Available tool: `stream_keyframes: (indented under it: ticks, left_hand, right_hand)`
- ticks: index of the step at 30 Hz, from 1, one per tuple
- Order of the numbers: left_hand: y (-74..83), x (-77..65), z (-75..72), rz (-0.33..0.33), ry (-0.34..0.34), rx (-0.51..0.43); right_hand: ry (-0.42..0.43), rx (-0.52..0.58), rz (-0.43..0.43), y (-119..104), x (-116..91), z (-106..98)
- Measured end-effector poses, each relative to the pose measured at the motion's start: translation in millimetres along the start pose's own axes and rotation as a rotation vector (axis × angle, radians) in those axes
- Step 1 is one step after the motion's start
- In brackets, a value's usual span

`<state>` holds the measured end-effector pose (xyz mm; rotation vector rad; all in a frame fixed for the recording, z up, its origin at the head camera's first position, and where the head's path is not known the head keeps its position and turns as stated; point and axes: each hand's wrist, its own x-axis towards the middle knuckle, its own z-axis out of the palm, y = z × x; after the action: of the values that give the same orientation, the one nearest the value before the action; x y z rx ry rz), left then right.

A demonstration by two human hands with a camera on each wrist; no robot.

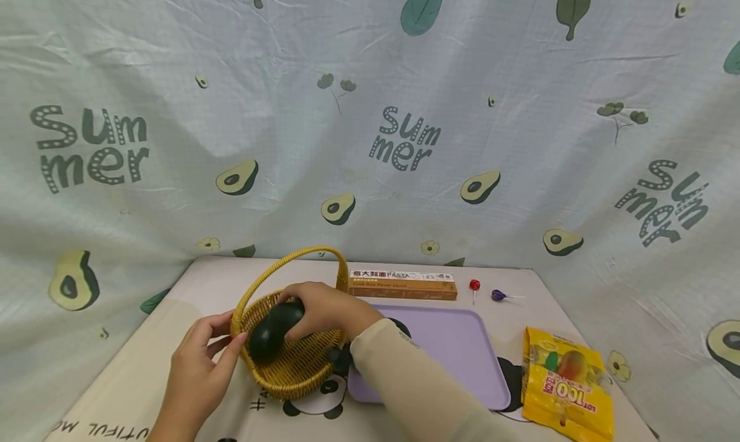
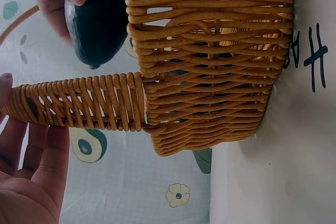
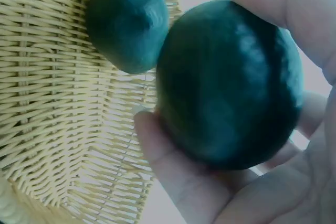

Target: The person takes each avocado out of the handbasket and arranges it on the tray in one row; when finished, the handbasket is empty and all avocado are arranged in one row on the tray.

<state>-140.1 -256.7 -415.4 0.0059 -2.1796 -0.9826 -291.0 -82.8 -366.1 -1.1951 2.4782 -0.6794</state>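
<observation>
A dark green avocado (image 3: 231,85) is in my right hand (image 1: 315,310), gripped between thumb and fingers above the yellow woven basket (image 1: 286,387). Inside the basket lies a second dark green avocado (image 3: 127,23), against the wall on the left side in the head view. My left hand (image 1: 199,365) pinches the lower part of the basket's handle (image 2: 79,103), thumb on one side and fingers on the other. From the left wrist, the held avocado (image 2: 100,19) shows just above the rim, its upper part covered by the right hand's fingers.
A lilac tray (image 1: 451,352) lies right of the basket, partly under my right forearm. Behind it is a pasta box (image 1: 403,286), with a red lollipop (image 1: 475,285) and a purple lollipop (image 1: 498,295) beside it. A yellow candy bag (image 1: 569,384) lies at the far right.
</observation>
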Motion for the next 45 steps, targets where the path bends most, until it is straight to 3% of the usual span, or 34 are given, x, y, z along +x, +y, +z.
stream_keyframes:
  ticks: [14,33,39,45]
  left_hand:
    - [2.6,1.2,0.0,-0.022,0.006,0.005]
    - [0.2,-0.2,0.3,-0.003,0.009,0.007]
    - [1.1,0.4,-0.1,0.001,0.008,0.008]
    - [2.0,0.2,-0.2,-0.003,0.007,0.019]
  right_hand:
    - [0.161,0.126,-0.031,11,-14,-7]
    - [0.214,0.122,-0.182,28,-36,-13]
    - [0.220,0.194,-0.149,35,-48,-15]
    - [0.240,0.172,-0.117,42,-59,-15]
